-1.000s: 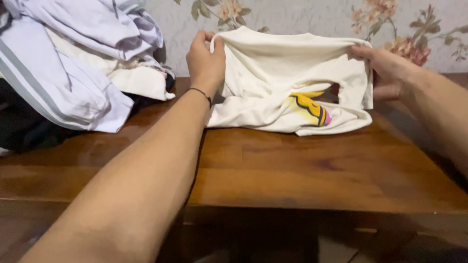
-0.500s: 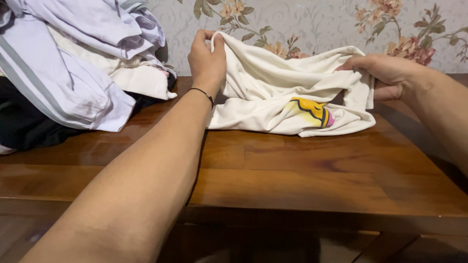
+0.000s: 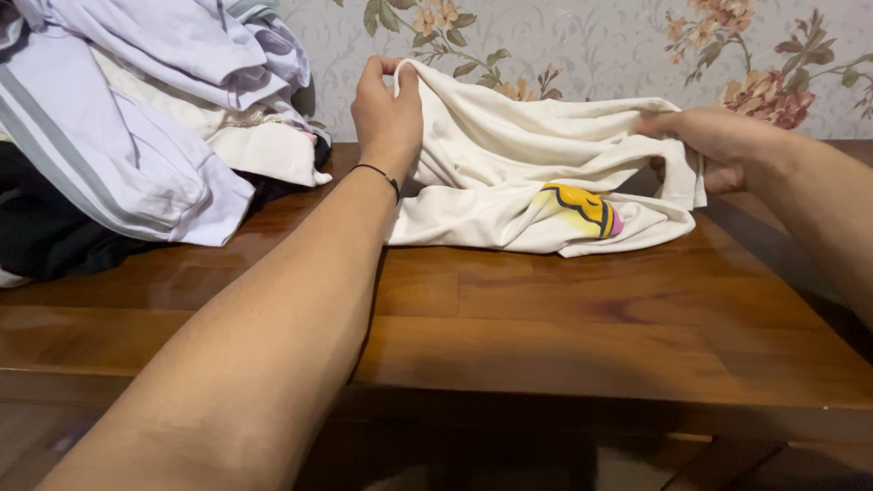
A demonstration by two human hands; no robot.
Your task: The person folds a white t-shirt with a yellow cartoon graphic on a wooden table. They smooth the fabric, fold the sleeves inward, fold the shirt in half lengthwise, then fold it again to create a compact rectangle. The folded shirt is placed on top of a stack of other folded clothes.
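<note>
Cream T-shirt (image 3: 509, 173): bunched at the back of the tabletop (image 3: 546, 318), top edge lifted between both hands, lower part resting on the wood, a yellow and pink print showing near the front.
Left hand (image 3: 386, 114): fist closed, pinching the shirt's upper left corner.
Right hand (image 3: 718, 141): fingers curled tight around the upper right edge.
Clothes pile (image 3: 136, 136): white and lilac garments over something black, heaped just left of the shirt.
Wall (image 3: 582, 45): floral wallpaper.
</note>
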